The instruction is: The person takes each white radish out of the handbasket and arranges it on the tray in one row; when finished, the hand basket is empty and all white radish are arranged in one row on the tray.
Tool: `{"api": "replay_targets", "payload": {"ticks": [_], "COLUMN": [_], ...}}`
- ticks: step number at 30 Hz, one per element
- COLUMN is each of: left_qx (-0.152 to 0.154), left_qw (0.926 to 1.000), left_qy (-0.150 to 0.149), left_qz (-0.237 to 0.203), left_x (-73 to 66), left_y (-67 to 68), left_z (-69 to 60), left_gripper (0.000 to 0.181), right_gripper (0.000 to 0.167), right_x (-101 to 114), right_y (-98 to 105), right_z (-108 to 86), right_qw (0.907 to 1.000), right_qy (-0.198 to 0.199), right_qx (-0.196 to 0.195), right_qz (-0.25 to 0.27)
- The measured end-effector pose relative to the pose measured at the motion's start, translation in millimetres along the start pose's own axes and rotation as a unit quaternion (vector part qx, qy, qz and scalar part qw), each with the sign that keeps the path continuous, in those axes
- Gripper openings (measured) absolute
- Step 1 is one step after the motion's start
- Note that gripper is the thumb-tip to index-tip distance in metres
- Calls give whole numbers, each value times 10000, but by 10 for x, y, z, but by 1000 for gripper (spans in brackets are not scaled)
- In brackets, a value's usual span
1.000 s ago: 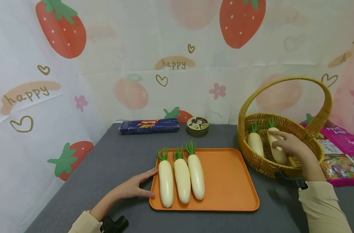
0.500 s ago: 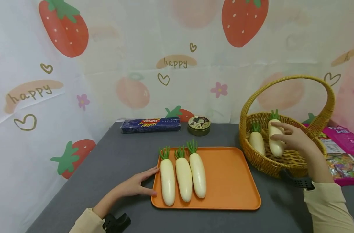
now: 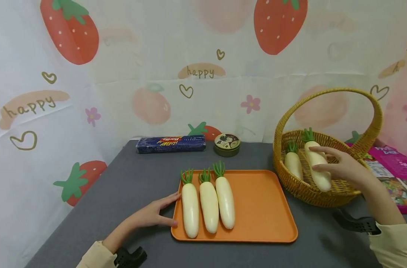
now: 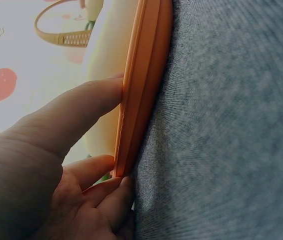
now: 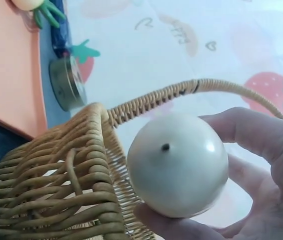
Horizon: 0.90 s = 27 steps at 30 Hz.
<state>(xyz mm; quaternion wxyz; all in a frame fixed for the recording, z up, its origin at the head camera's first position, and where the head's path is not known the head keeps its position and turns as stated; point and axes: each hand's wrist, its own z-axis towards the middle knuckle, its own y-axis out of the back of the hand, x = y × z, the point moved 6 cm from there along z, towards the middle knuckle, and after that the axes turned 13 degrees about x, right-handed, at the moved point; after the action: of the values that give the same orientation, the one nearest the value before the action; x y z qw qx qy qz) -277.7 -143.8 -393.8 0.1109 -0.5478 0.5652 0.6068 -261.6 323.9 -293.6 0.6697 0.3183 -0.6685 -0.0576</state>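
Observation:
My right hand [image 3: 340, 163] grips a white radish [image 3: 319, 169] with green leaves, thumb and fingers around its side. The radish is tilted above the wicker basket [image 3: 320, 199]; its rounded tip end faces the right wrist view. Another white radish [image 3: 293, 165] lies in the basket, to the left of the held one. On the orange tray [image 3: 257, 208], three white radishes [image 3: 210, 208] lie side by side at the left, leaves pointing away. My left hand [image 3: 150, 214] touches the tray's left rim with spread fingers and thumb, as the left wrist view also shows.
A blue spaghetti package [image 3: 171, 144] and a round tin [image 3: 227, 145] stand at the back of the grey table. Pink snack packaging [image 3: 396, 163] lies right of the basket. The basket's tall handle [image 3: 337, 90] arches over its opening. A printed curtain hangs behind.
My right hand has lifted the radish from the basket floor and drawn it slightly nearer, tilting it. The left hand stays at the tray rim.

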Motion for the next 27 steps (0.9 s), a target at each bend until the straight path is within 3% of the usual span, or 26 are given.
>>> {"api": "replay_targets", "payload": {"ticks": [6,11,19,23,27], "left_qx": [-43,-1,3,3,3], "left_qw": [10000,10000,10000,10000,10000], "left_qy": [10,40,2,10,41], "left_qz": [31,-19,-75,-74,-60], "left_x": [13,26,21,29,37], "left_y": [7,4,-9,-7,-2], "left_z": [-5,21,16,23,32], "left_gripper": [77,77,77,77,78], "right_gripper": [57,60,56,55,55], "right_x": [36,55,168,203,203], "right_y": [-71,-165,-285,-382,-477], "right_z": [-80,-180,-281,-309,-321], "right_qw": [9992,9976,9961,9951,9947], "right_qy": [165,126,136,329,395], "right_qx": [353,662,591,738,938], "right_qz": [124,-173,-644,-574,-173]}}
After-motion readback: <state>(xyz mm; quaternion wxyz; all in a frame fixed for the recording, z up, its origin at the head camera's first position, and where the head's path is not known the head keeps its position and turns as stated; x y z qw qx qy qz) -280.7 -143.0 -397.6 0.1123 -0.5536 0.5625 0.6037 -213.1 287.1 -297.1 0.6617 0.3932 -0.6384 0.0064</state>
